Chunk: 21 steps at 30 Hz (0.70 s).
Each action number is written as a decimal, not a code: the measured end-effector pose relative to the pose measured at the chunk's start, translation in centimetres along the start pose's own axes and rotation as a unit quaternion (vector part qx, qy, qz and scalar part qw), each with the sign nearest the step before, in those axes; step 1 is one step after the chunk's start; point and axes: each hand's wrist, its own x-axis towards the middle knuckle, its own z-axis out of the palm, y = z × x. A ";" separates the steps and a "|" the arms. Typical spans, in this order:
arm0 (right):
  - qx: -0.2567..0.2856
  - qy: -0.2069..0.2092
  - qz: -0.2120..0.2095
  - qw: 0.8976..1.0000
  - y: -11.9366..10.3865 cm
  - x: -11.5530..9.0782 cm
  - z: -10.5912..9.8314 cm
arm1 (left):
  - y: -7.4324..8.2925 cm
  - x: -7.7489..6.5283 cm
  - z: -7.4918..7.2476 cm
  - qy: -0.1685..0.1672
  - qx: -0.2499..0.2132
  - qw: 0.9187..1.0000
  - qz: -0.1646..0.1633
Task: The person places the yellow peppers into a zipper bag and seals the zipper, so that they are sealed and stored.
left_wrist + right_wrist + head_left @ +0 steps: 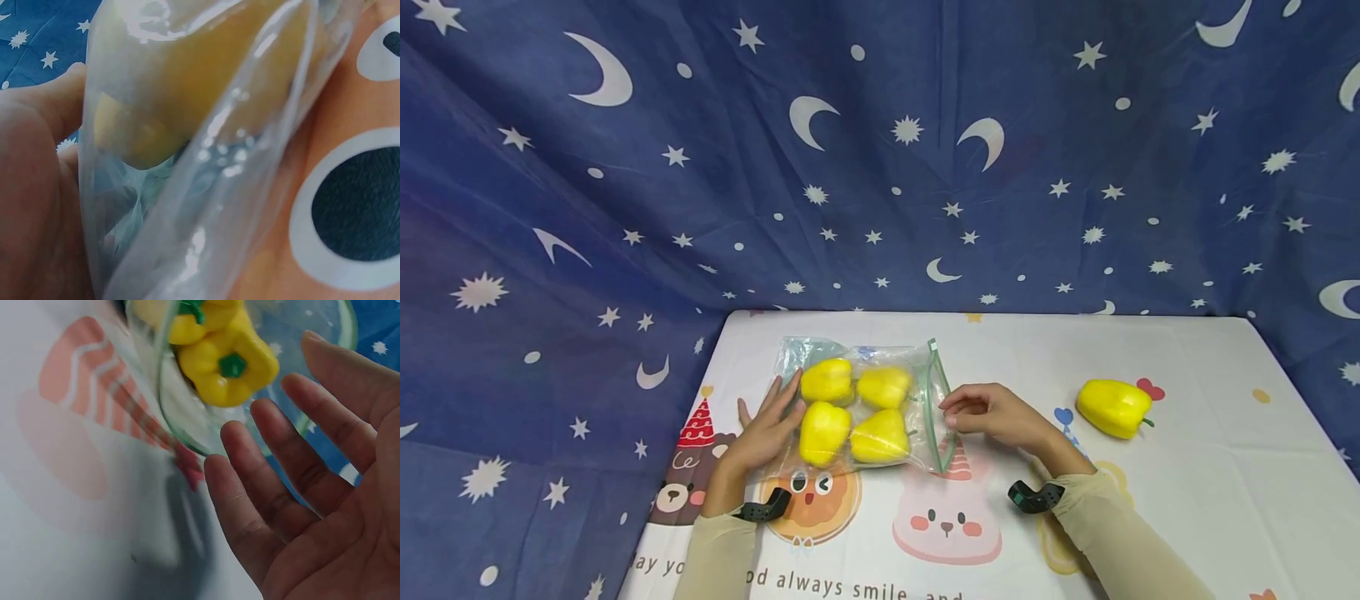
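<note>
Curtain: dark blue, white moons, stars and dots; covers the back and the left side.
Table: white printed cloth. Prints by the hands: brown bear in a red striped hat, winking orange face, pink bear. Lettering near the bottom of the head view, partly behind the left sleeve.
Bag: clear plastic, green-edged mouth. Lies on the cloth between the hands, left of table centre. Mouth faces the right hand; right wrist view shows it gaping.
Sleeves: beige, left and right.
Right hand: at the bag mouth. Fingers apart in the wrist view, slightly bent, nothing gripped. Can't tell if the fingertips touch the rim.
Left hand: at the far end from the mouth, against the plastic beside the two left peppers. Fingers straight and spread, not clamped on anything. Its wrist view is blurry.
Bagged peppers: four, yellow, in a rough two-by-two: back left, back right, front left, front right.
Loose pepper: yellow, on its side on the cloth, right of the right hand, well apart from the bag. Red heart print just beside it.
Wrist devices: black, left and right.
Stem: green, on the loose pepper, pointing right.
</note>
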 end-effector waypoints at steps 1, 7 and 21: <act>-0.006 0.002 -0.004 1.000 -0.1 -0.3 -0.4 | 0.0 0.0 0.0 0.000 -0.002 1.000 0.001; -0.053 0.031 -0.019 0.998 -0.8 -2.2 -2.8 | 0.2 -0.2 0.0 0.001 -0.011 1.000 0.009; -0.231 0.179 -0.033 0.956 -1.4 -7.9 -9.3 | 0.2 -0.2 -0.1 0.002 -0.008 1.000 0.009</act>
